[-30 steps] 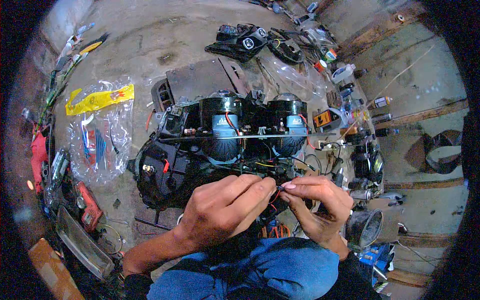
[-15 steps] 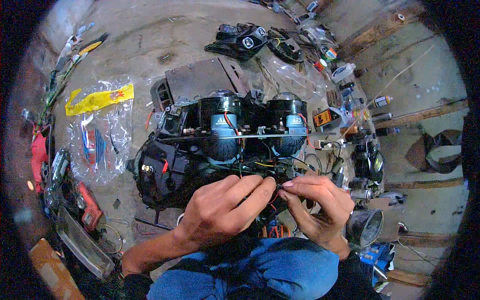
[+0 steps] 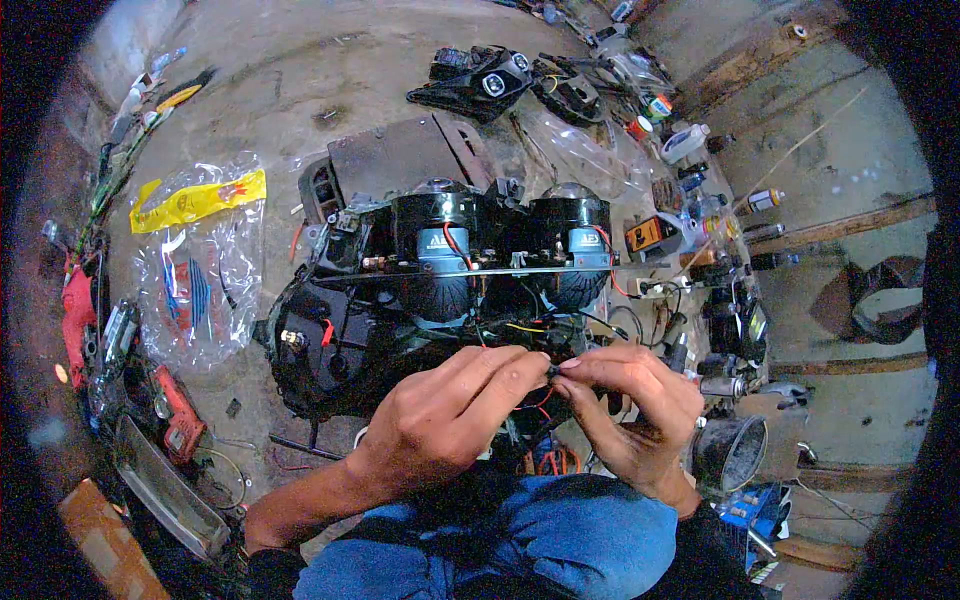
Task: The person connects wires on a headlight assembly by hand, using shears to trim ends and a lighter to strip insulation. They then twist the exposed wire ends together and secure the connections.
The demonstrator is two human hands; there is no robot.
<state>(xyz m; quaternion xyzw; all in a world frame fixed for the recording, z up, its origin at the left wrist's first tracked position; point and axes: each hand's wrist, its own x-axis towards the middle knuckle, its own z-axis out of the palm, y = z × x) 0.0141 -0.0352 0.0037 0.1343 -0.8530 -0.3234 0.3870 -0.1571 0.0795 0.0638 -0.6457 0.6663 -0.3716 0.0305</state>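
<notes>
In front of my knees, my left hand (image 3: 455, 405) and my right hand (image 3: 640, 405) meet fingertip to fingertip. Both are closed in a pinch on a small dark piece (image 3: 555, 371) at the end of thin wiring; its exact kind is too small to make out. A red wire (image 3: 545, 408) hangs just below it. Behind the hands lies a black headlight housing (image 3: 375, 345). Two projector lamps with blue-grey bodies, one on the left (image 3: 443, 262) and one on the right (image 3: 587, 255), stand in a metal bracket (image 3: 520, 271) across it. My left fingers hide part of the wiring.
On the left are a clear plastic bag (image 3: 200, 280) with a yellow strip and a red tool (image 3: 180, 415). Another headlight (image 3: 480, 83) lies at the back. Bottles, including a white one (image 3: 685, 143), and a metal can (image 3: 732, 452) line the right side.
Both hands stay pinched together on the small dark piece, with a slight shift of the fingers to the left. The lamps and housing look unmoved apart from a small camera shift.
</notes>
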